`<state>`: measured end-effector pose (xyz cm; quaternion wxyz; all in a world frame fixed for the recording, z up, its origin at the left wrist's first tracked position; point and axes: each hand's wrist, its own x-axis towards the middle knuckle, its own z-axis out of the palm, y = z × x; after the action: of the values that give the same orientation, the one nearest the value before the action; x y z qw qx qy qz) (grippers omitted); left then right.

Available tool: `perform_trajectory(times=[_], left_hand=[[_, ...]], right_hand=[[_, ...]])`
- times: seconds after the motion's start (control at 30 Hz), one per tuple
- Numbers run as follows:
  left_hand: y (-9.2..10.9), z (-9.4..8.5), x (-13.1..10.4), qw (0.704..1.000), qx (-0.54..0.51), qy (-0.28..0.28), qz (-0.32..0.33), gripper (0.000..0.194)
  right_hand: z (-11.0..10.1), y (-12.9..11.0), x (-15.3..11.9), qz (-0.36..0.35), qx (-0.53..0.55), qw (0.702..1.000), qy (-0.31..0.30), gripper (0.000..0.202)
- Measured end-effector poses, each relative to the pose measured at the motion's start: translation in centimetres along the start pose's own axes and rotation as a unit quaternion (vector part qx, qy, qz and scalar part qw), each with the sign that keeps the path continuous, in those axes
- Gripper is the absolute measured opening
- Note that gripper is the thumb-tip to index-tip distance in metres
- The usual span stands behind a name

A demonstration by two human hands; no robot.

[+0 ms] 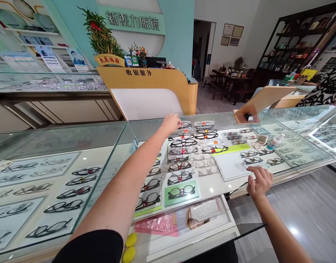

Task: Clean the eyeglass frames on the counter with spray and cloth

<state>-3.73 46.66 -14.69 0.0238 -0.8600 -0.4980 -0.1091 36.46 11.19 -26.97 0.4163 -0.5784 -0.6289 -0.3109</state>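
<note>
While our left hand (171,123) reaches far, our right hand (259,180) hangs empty

Our left fingertips meet a far pair of glasses (185,125) on the glass counter (102,137); whether they grip it, we cannot tell. Our right fingers stand loosely apart near the front edge. Tagged glasses (206,136) already lie lined up in columns, so we judge much done; what is left, we cannot tell.
</note>
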Motion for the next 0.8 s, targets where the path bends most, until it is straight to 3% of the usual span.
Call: perform_trajectory(times=[0.27, 0.53, 0.7, 0.8], left_hand=[[-0.4, -0.2, 0.6, 1.0, 0.006, -0.006, -0.006, 0.021], [0.5, 0.0, 0.7, 0.999, 0.008, -0.006, -0.035, 0.019], [1.3, -1.4, -1.3, 0.999, -0.022, 0.028, -0.033, 0.027], [2.1, -2.8, -4.1, 0.996, -0.078, 0.033, 0.037, 0.031]], right_hand=[[0.1, -0.3, 0.1, 0.002, -0.004, 1.0, 0.017, 0.046], [0.2, -0.3, 0.3, -0.007, -0.006, 1.0, 0.021, 0.044], [0.2, -0.1, 0.0, 0.001, 0.0, 1.0, 0.013, 0.039], [0.3, -0.1, -0.2, 0.022, 0.001, 1.0, 0.0, 0.041]])
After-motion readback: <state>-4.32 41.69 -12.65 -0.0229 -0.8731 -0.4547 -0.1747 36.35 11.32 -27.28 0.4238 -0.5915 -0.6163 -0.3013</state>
